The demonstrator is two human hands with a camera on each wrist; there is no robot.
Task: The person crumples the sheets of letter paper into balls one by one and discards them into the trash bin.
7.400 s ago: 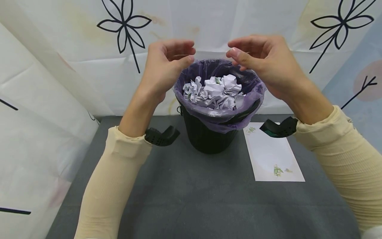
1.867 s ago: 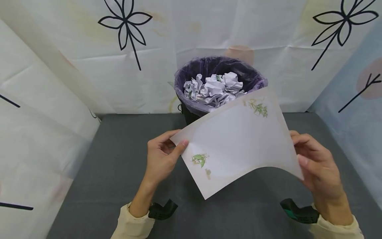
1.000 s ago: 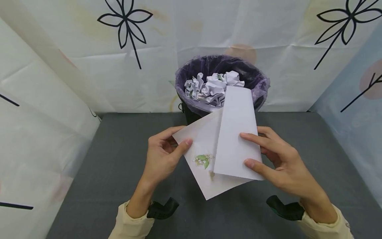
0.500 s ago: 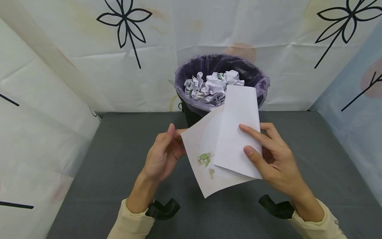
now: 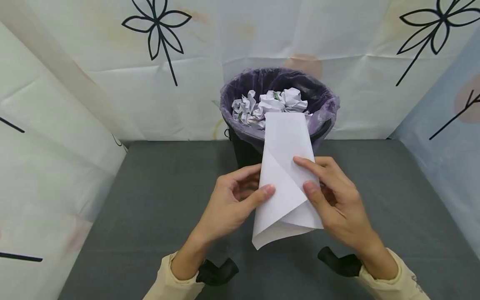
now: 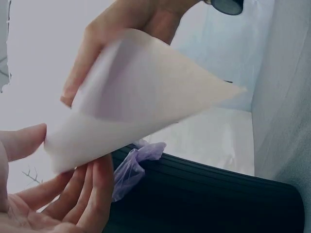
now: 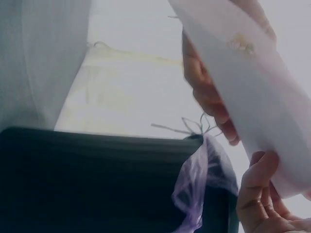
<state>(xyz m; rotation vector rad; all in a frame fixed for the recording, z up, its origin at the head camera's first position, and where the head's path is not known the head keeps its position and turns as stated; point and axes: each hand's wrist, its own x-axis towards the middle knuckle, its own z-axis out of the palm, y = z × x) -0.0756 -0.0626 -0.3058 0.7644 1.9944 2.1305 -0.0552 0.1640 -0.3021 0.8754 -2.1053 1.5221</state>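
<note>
A sheet of paper (image 5: 283, 175), its two sides folded inward over each other, is held in the air in front of the bin. My left hand (image 5: 234, 204) pinches its left edge, thumb on top and fingers behind. At the right edge my right hand (image 5: 337, 200) grips it, with thumb and index finger on the front. The printed flower side faces away in the head view; part of a print shows on the paper (image 7: 243, 46) in the right wrist view. In the left wrist view the paper (image 6: 136, 92) curls into an open loop between both hands.
Behind the paper stands a black bin (image 5: 243, 152) lined with a purple bag (image 5: 324, 106). Crumpled paper balls (image 5: 268, 104) lie inside it. Beneath is a grey table (image 5: 157, 200), with a patterned cloth backdrop (image 5: 202, 96) at the back and sides.
The sheet was picked up from the table. Its right side was folded over first, then my left hand folded the left side across, hiding the flower print. Both hands have come closer together.
</note>
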